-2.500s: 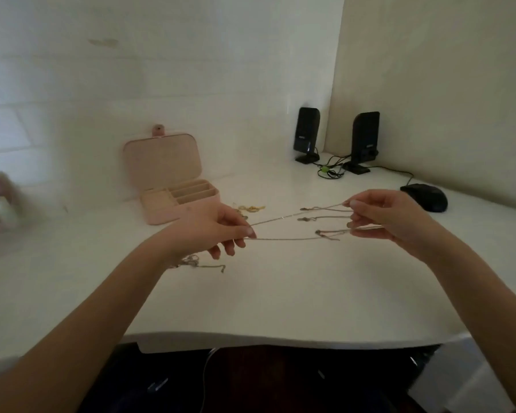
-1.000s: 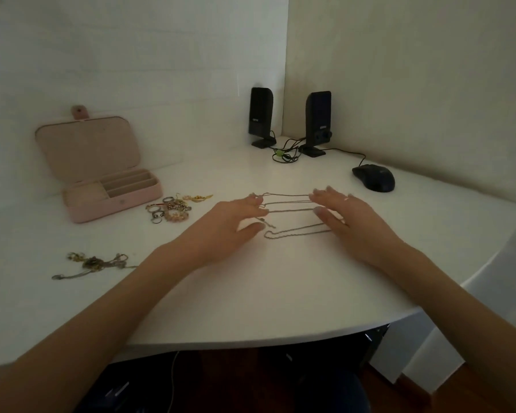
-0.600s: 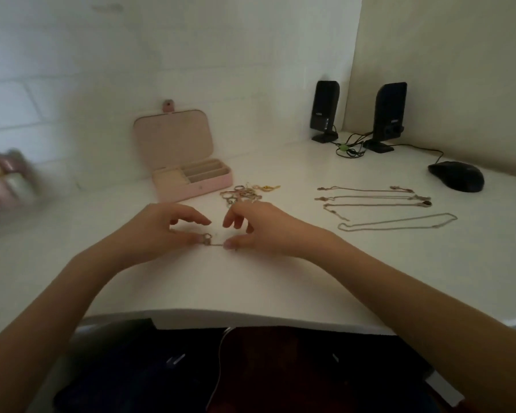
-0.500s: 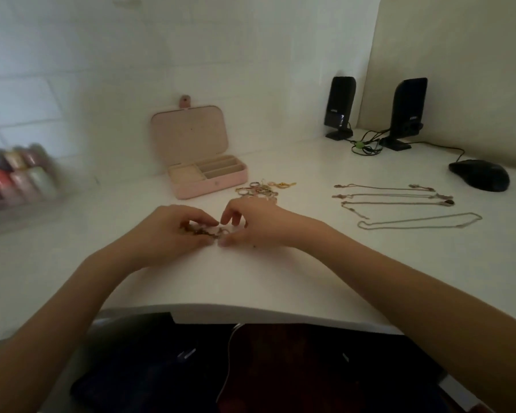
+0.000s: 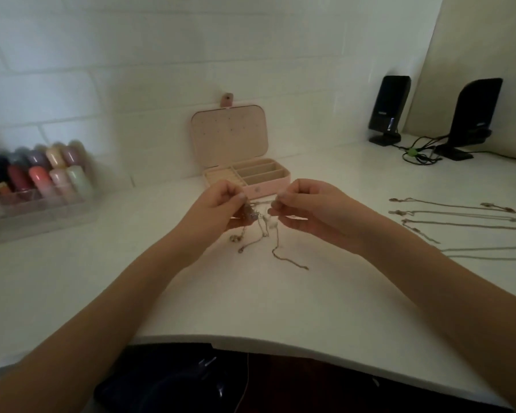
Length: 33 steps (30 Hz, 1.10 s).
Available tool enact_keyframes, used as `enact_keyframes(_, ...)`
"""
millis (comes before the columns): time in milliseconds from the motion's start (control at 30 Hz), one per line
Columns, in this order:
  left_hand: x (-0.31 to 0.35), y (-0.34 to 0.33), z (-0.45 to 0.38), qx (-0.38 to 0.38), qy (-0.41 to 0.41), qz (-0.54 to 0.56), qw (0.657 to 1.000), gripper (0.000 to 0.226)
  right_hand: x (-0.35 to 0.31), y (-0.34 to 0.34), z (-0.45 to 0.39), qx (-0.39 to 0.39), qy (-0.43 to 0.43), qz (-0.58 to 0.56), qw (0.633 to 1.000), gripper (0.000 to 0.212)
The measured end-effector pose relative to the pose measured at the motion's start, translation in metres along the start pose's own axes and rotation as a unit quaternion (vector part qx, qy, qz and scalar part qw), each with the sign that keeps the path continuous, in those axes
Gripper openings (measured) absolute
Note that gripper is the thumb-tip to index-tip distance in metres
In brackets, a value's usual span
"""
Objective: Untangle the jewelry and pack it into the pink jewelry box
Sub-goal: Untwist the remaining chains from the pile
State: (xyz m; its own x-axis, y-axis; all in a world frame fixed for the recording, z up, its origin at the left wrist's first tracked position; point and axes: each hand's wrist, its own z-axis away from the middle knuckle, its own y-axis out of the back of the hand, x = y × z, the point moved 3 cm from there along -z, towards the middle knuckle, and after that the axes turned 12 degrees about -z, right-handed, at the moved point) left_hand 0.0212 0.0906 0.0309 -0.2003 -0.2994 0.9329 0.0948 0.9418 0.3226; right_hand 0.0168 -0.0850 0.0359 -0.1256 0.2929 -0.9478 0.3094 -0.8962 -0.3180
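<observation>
A small tangled clump of thin metal chains (image 5: 258, 225) is pinched between the curled fingers of the left hand (image 5: 221, 210) and the right hand (image 5: 307, 211), held just above the white tabletop (image 5: 280, 299) with loose ends trailing down onto it. The chains are judged light, limp and easily snagged or kinked – hold is best taken close beside the knot, not on the free ends. Just behind the hands the open pink jewelry box (image 5: 245, 171) is seen, and already straightened chains (image 5: 459, 216) are laid in rows well to the right.
</observation>
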Motion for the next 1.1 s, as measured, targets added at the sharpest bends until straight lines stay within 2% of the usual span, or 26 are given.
enact_keyframes(133, 0.005, -0.009, -0.009, -0.006, 0.037, 0.087, 0.995, 0.021, -0.009, 0.002, 0.001, 0.018, 0.022, -0.179, 0.983, 0.014)
enact_keyframes(200, 0.006, -0.01, -0.009, -0.023, 0.045, 0.097, 0.994, 0.022, -0.013, 0.004, 0.003, 0.025, 0.027, -0.241, 0.97, 0.013)
enact_keyframes(333, 0.009, -0.008, -0.002, -0.046, 0.022, 0.015, 0.999, 0.018, -0.018, -0.001, 0.006, 0.017, 0.031, -0.303, 0.952, 0.013)
enact_keyframes(400, 0.008, -0.006, 0.001, -0.041, 0.003, -0.055, 0.998, 0.016, -0.02, -0.004, 0.007, 0.013, 0.026, -0.374, 0.927, 0.016)
enact_keyframes(467, 0.007, -0.006, 0.004, -0.037, -0.007, -0.072, 0.997, 0.016, -0.023, -0.004, 0.009, 0.001, 0.026, -0.418, 0.908, 0.019)
enact_keyframes(533, 0.006, -0.005, 0.006, -0.029, -0.013, -0.065, 0.997, 0.016, -0.022, -0.004, 0.008, 0.009, 0.011, -0.364, 0.931, 0.016)
enact_keyframes(633, 0.008, -0.007, 0.008, -0.015, -0.035, -0.075, 0.996, 0.016, -0.014, -0.002, 0.006, 0.087, 0.005, -0.099, 0.991, 0.018)
enact_keyframes(700, 0.008, -0.01, 0.009, -0.015, -0.058, -0.085, 0.995, 0.015, -0.009, -0.002, 0.005, 0.108, 0.007, 0.075, 0.991, 0.015)
enact_keyframes(767, 0.007, -0.011, 0.01, -0.021, -0.078, -0.095, 0.992, 0.015, -0.003, -0.006, 0.007, 0.079, -0.012, 0.168, 0.982, 0.012)
enact_keyframes(900, 0.006, -0.012, 0.012, -0.027, -0.106, -0.126, 0.986, 0.015, 0.008, -0.015, 0.01, 0.011, -0.032, 0.27, 0.962, 0.009)
enact_keyframes(1033, 0.003, -0.01, 0.01, -0.023, -0.097, -0.143, 0.985, 0.019, 0.006, -0.01, 0.005, 0.076, 0.041, 0.347, 0.934, 0.006)
enact_keyframes(1100, 0.002, -0.007, 0.008, -0.022, -0.079, -0.146, 0.986, 0.019, 0.002, -0.006, 0.006, 0.087, 0.052, 0.309, 0.946, 0.009)
